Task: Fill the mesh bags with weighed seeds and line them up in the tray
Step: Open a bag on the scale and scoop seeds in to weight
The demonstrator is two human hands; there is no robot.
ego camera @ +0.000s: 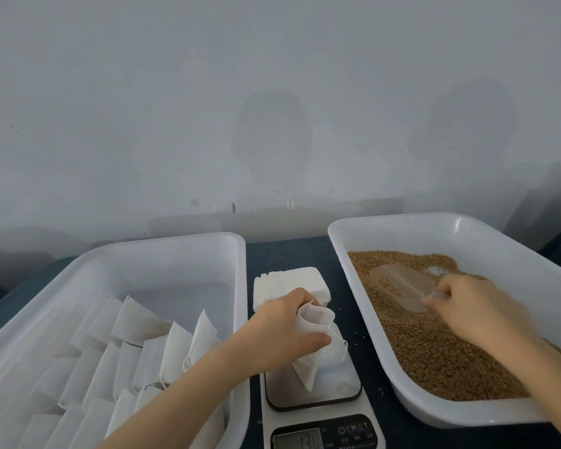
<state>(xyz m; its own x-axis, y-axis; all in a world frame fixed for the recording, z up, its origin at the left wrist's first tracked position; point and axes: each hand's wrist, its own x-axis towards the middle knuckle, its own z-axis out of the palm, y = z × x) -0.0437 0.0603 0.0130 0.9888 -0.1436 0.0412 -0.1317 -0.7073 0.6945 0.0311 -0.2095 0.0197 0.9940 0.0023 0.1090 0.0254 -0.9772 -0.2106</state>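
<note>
Left hand: the left hand [282, 322] has its fingers and thumb curled round the neck of an open mesh bag [318, 348], pinching the mouth so it gapes upward.
Mesh bag: it hangs from that grip with its lower end resting on the platform of the kitchen scale [318, 403]. Holding it there probably lets the seeds be weighed as they go in.
Right hand: the right hand [476, 306] grips the handle of a clear plastic scoop [399, 283], fingers closed round it.
Scoop: it lies low with its bowl on the seeds [434, 345], the open end pointing away from the hand, so this looks like the start of a scoop. How much it holds I cannot tell.
Seed tray: a white tray [402, 234] on the right holds a loose bed of brown seeds over most of its floor, with a bare patch at the far end.
Bag tray: the white tray [175, 238] on the left holds filled bags [143, 335] leaning in overlapping rows across its near half. The far half shows bare floor, so there is room for more.
Spare bags: a stack of flat empty bags [289, 280] sits on the dark surface [289, 251] between the trays, just behind the scale and within easy reach of the left hand.
Scale display: the display [298, 440] is lit, but its digits are too blurred to trust.
Step in hand: this looks like loading the scoop to fill the held bag.
Risk: a few stray seeds lie on the surface beside the scale, and the soft bag mouth could fold shut during pouring.
</note>
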